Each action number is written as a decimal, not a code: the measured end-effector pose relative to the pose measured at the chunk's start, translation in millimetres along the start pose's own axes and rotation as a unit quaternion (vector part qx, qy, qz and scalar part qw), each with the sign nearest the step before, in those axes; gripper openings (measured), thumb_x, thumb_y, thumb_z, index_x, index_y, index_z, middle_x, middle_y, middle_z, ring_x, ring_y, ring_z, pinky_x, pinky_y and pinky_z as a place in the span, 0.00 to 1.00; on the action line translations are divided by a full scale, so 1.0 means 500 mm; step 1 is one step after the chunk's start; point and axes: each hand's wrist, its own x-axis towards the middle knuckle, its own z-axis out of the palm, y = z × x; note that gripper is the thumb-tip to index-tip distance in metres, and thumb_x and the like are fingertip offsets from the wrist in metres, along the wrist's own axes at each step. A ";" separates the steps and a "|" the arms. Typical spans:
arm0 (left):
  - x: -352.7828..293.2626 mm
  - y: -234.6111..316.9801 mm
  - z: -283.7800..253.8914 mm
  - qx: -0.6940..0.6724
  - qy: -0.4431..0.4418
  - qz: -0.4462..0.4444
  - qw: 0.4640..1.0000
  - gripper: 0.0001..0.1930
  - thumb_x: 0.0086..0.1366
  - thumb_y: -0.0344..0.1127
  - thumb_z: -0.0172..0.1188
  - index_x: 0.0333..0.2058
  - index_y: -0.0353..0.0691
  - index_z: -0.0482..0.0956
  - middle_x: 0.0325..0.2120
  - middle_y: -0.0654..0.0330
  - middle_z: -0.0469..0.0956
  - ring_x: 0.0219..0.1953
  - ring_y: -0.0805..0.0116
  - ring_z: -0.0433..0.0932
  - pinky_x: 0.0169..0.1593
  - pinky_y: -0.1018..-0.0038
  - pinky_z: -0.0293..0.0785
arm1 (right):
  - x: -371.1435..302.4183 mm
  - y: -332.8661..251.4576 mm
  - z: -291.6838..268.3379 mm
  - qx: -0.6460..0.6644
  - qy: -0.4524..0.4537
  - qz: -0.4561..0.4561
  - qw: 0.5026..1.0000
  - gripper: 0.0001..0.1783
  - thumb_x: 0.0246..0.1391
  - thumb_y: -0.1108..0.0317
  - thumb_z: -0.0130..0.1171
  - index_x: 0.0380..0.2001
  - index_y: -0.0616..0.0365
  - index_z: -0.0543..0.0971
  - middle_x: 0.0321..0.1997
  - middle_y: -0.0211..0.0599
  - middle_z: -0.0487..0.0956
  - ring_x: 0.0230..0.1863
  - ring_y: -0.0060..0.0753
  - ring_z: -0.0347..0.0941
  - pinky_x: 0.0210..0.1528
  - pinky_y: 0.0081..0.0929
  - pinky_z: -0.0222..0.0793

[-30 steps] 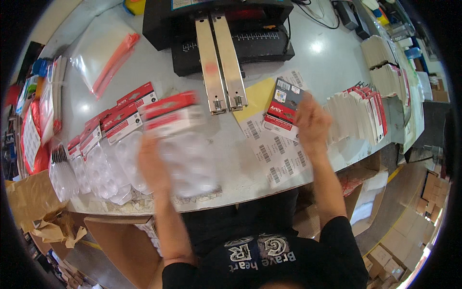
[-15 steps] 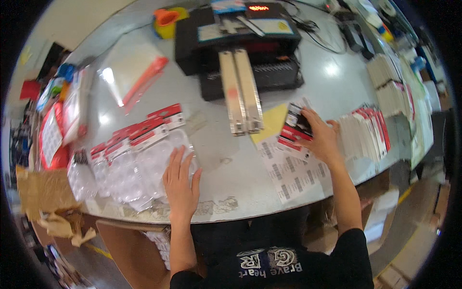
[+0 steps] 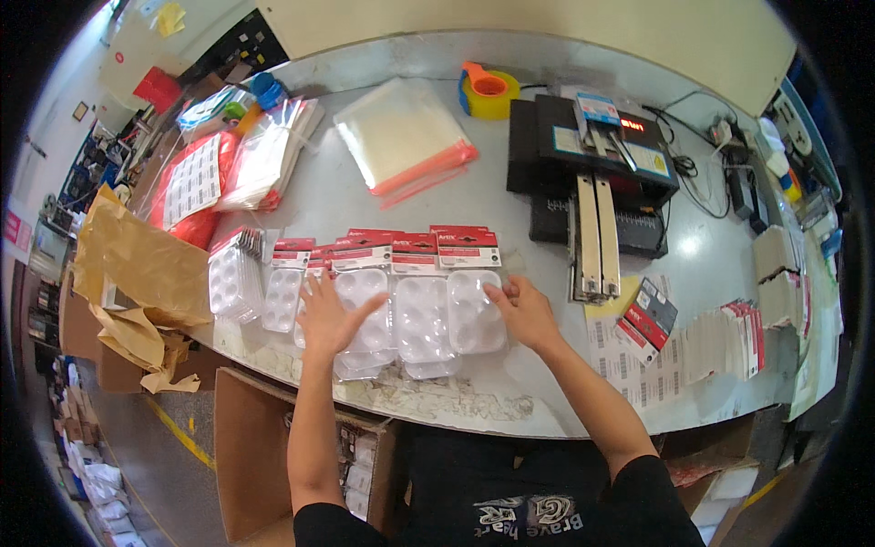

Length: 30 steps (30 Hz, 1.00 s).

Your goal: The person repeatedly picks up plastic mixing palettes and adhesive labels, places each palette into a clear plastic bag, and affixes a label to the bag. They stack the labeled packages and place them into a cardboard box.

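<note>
Having left the black-and-red card (image 3: 649, 319), the right hand (image 3: 530, 314) is touching the right edge of the rightmost palette pack (image 3: 475, 319); whether it's pinching, I cannot tell. That pack is lying just left of it on the table (image 3: 497, 196), long axis pointing away from the body. Farther left, the left hand (image 3: 330, 319), fingers apart, is covering neighbouring packs (image 3: 372, 330).

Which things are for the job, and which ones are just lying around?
Probably for the job:
clear palette packs, by the left hand and right hand
red-and-grey card

Seemingly lying about:
torn brown paper
yellow roll
black cable
</note>
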 end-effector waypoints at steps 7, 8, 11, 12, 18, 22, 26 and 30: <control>-0.016 0.000 0.061 -0.046 0.030 0.025 0.998 0.61 0.43 0.69 0.63 0.65 0.37 0.41 0.64 0.38 0.46 0.66 0.41 0.44 0.59 0.37 0.44 | 0.038 -0.027 0.096 -0.215 -0.017 -0.022 0.976 0.42 0.40 0.41 0.66 0.45 0.70 0.72 0.46 0.59 0.73 0.48 0.49 0.72 0.48 0.37 0.68; -0.016 -0.004 0.070 -0.049 0.034 0.031 0.998 0.61 0.44 0.67 0.63 0.65 0.36 0.41 0.63 0.39 0.46 0.66 0.41 0.44 0.60 0.37 0.43 | 0.032 -0.036 0.104 -0.203 0.002 -0.025 0.979 0.41 0.39 0.43 0.68 0.45 0.70 0.72 0.46 0.57 0.73 0.48 0.46 0.72 0.48 0.34 0.69; -0.017 -0.013 0.092 -0.059 0.063 0.061 0.994 0.58 0.46 0.63 0.65 0.65 0.35 0.42 0.63 0.39 0.47 0.67 0.43 0.43 0.61 0.40 0.42 | 0.015 -0.051 0.119 -0.108 0.027 -0.016 0.994 0.43 0.35 0.48 0.73 0.47 0.68 0.69 0.48 0.53 0.72 0.48 0.41 0.72 0.48 0.32 0.70; -0.017 -0.015 0.097 -0.069 0.052 0.061 0.994 0.58 0.46 0.62 0.65 0.64 0.34 0.42 0.63 0.39 0.47 0.67 0.43 0.42 0.62 0.43 0.40 | 0.011 -0.051 0.124 -0.073 0.030 0.006 0.997 0.44 0.33 0.49 0.75 0.49 0.67 0.68 0.49 0.52 0.72 0.49 0.40 0.72 0.49 0.31 0.70; -0.020 -0.036 0.105 -0.141 0.097 0.122 0.978 0.53 0.51 0.54 0.65 0.63 0.30 0.43 0.63 0.40 0.48 0.67 0.43 0.42 0.65 0.51 0.38 | -0.001 -0.045 0.140 0.070 -0.025 0.004 0.997 0.44 0.29 0.58 0.78 0.49 0.66 0.68 0.46 0.45 0.74 0.45 0.35 0.73 0.45 0.30 0.73; -0.026 -0.051 0.106 -0.205 0.087 0.134 0.966 0.51 0.52 0.53 0.65 0.62 0.28 0.45 0.61 0.40 0.53 0.66 0.43 0.45 0.64 0.53 0.40 | -0.020 -0.090 0.094 -0.015 0.050 0.000 0.999 0.38 0.29 0.57 0.77 0.44 0.65 0.73 0.39 0.43 0.79 0.40 0.36 0.77 0.42 0.31 0.73; -0.030 -0.049 0.107 -0.210 0.140 0.146 0.957 0.48 0.53 0.50 0.64 0.62 0.29 0.46 0.59 0.42 0.57 0.66 0.43 0.47 0.63 0.54 0.42 | -0.034 -0.141 0.044 0.217 -0.003 -0.029 0.976 0.28 0.35 0.63 0.74 0.40 0.64 0.76 0.38 0.41 0.79 0.32 0.30 0.77 0.33 0.26 0.75; -0.012 -0.055 0.084 -0.301 0.060 0.084 0.948 0.35 0.64 0.45 0.52 0.61 0.29 0.51 0.57 0.42 0.61 0.65 0.48 0.52 0.63 0.56 0.45 | -0.002 -0.143 0.122 0.128 -0.066 -0.043 0.989 0.29 0.40 0.63 0.72 0.44 0.64 0.73 0.39 0.40 0.79 0.34 0.30 0.77 0.36 0.26 0.74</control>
